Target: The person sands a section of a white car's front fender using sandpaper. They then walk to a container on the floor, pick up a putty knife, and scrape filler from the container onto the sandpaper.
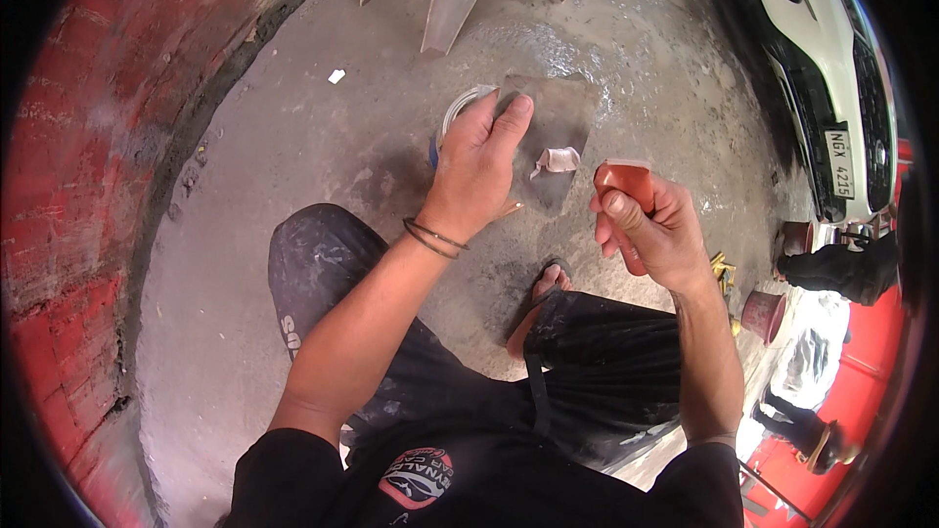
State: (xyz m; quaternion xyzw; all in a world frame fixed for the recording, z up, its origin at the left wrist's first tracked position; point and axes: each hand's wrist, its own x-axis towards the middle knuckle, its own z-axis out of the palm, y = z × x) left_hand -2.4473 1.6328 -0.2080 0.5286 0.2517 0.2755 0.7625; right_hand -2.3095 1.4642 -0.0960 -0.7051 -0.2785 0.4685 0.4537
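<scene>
Currently mid-step, by the look: left hand [476,164] clamped on a round tin [456,112] w/ white rim, held over the far concrete floor [293,137]; right hand [653,230] closed on a red-brown scraper [626,181], nearer and to the right. Hands apart. Next likely needs scraper brought to the tin opening. Count: 1 tin, 1 scraper, 1 pinkish rag [556,160] on floor, 2 red pots [764,314] at right.

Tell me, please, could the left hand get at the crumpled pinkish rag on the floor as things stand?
Probably not freely: the left hand already grips a round can. The rag lies uncovered just beside it.
</scene>
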